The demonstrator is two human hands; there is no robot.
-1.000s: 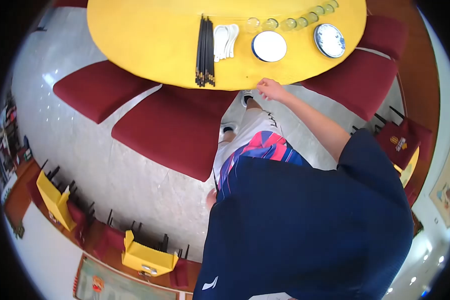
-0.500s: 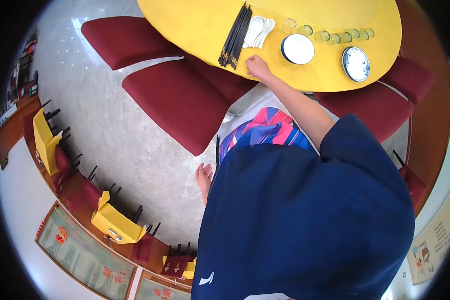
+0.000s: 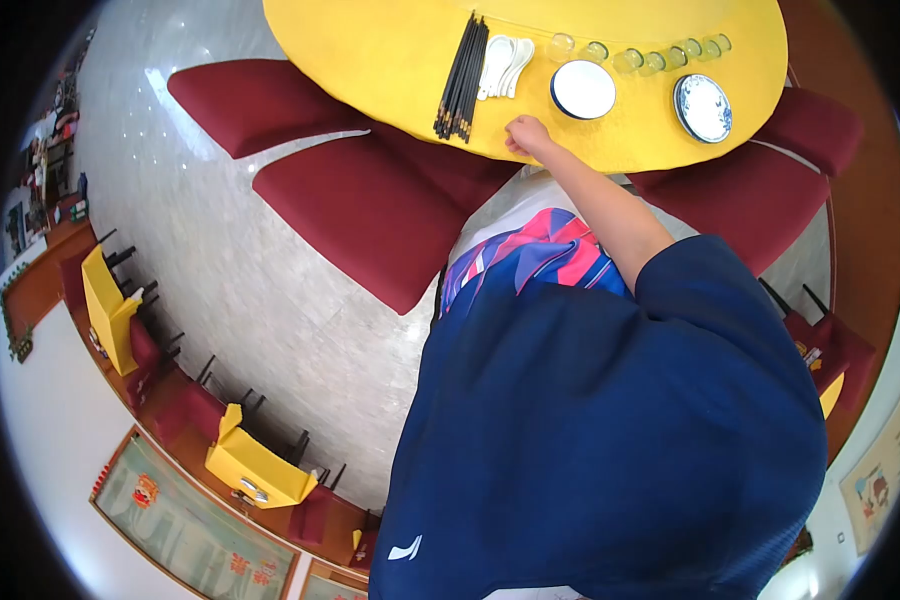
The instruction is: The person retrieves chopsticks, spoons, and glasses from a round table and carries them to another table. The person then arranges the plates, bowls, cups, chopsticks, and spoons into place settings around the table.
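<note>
My right hand [image 3: 527,136] is curled into a loose fist at the near edge of the yellow-covered round table [image 3: 390,75], with nothing showing in its fingers. To its left lies a bundle of black chopsticks [image 3: 460,85]. Several white spoons [image 3: 505,68] lie just beyond it, beside the chopsticks. Right of the hand sits a white round dish [image 3: 583,89] with a dark rim. Farther right is a blue-patterned plate [image 3: 703,108], seemingly stacked. A row of several small glasses [image 3: 653,62] stands behind the dishes. My left hand is out of view.
Dark red chairs [image 3: 360,215] stand against the table on the left, and more red chairs [image 3: 740,205] on the right. Grey tiled floor [image 3: 300,290] lies to my left. Smaller tables with yellow cloths [image 3: 260,458] line the far wall.
My left hand, formerly hanging at my side, has gone out of view. My right hand stays fisted near the table edge, slightly farther from the chopsticks. The whole view has shifted a little.
</note>
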